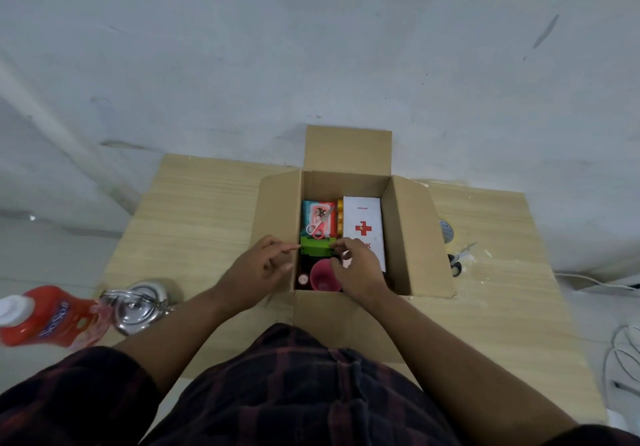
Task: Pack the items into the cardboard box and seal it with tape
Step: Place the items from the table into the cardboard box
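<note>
An open cardboard box (pixel 412 234) stands on the light wooden bench (pixel 194 210) right in front of the person, all four flaps folded outward. Both hands reach into it from the near side. The left hand (pixel 259 270) and the right hand (pixel 360 272) hold a green pack (pixel 316 248) between them. The left fingers (pixel 287 247) pinch its left end and the right fingers (pixel 337 244) curl closed on its right end. The pack sits in the left half of the box, about midway along. Behind it lies a teal and red wipes pack (pixel 310 208) with pink-handled scissors (pixel 320 225) on top. A white first-aid box (pixel 367 223) with a red cross fills the right side. A row of orange things (pixel 340 218), too small to name, lies between it and the wipes. Nearer the person, a pink cup (pixel 323 277) lies under the hands. Outside the box, on the left edge of the bench, are a shiny steel kettle (pixel 138 307) and, just beside it, a red bottle (pixel 52 317) with a white cap. Another pair of scissors (pixel 457 262) lies on the bench to the right of the box.
</note>
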Tool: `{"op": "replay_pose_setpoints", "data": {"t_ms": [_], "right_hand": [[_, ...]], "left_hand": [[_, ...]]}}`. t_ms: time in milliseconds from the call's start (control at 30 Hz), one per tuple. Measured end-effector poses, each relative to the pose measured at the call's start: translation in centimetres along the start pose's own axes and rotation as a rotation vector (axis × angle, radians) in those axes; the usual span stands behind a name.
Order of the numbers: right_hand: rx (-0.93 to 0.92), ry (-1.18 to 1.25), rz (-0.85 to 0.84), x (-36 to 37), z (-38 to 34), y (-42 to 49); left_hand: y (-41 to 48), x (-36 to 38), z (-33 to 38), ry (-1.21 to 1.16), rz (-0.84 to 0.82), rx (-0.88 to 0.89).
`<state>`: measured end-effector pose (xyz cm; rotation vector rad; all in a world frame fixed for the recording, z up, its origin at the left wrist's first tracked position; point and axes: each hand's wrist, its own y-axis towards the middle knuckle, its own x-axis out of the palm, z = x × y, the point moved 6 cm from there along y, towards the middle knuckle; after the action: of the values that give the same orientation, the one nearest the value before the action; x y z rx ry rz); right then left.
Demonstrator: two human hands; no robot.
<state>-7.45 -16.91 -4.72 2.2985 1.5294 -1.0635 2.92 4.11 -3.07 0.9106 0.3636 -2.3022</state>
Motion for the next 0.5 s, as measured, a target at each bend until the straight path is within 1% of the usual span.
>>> {"op": "replay_pose_setpoints", "data": {"t_ms": [67,167,233,367,500], "right_hand": [[-0.071,-0.018,-0.002,0.6,-1.8,0.1],[-0.261,-0.027,-0.008,1.9,-5.6,0.3],[-0.361,-0.024,-0.042,3.1,-8.1,0.3],[-0.480,-0.035,-0.133,7.1,-12.5,0.4],[-0.571,-0.057,-0.220,10.4,-15.5,0.0]], "left_hand": [[-0.9,-1.0,-0.8,0.008,0.053,-0.011],[-2.6,-2.4,-2.6,0.046,0.105,-0.027],[-3.7,-3.4,-3.6,0.081,0.157,-0.037],[-6.9,-6.0,-5.9,0.140,0.307,-0.127],[-10.0,-8.1,-7.1,0.234,0.385,-0.170]]}}
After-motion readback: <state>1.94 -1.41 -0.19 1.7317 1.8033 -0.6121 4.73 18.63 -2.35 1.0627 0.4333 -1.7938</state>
